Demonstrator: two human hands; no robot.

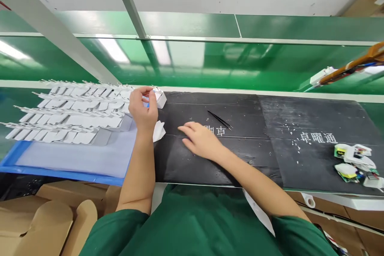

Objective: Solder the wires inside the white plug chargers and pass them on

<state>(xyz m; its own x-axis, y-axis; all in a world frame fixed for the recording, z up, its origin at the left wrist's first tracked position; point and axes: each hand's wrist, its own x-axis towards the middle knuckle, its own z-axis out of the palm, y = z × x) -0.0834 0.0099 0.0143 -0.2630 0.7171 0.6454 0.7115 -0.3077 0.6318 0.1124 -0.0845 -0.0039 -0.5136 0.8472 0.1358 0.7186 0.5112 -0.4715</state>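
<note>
My left hand (144, 110) is at the right end of a blue tray (120, 180), with its fingers curled in against a small white box (161, 98). The thumb partly covers the box's left end, so the exact hold is hidden. Several rows of white box-shaped housings (78, 120) with thin pins or wires sit in the tray on a pale liner. A crumpled white piece (159, 131) lies beside my left wrist. My right hand (201, 140) rests low over the black mat (210, 168), fingers apart, holding nothing. Black tweezers (220, 120) lie just beyond it.
Green circuit boards with white parts (357, 164) lie at the mat's right end. Small white scraps (295, 140) are scattered nearby. An orange-brown cable bundle with a white tip (345, 70) reaches in from the right. Cardboard boxes (45, 216) stand below the tray.
</note>
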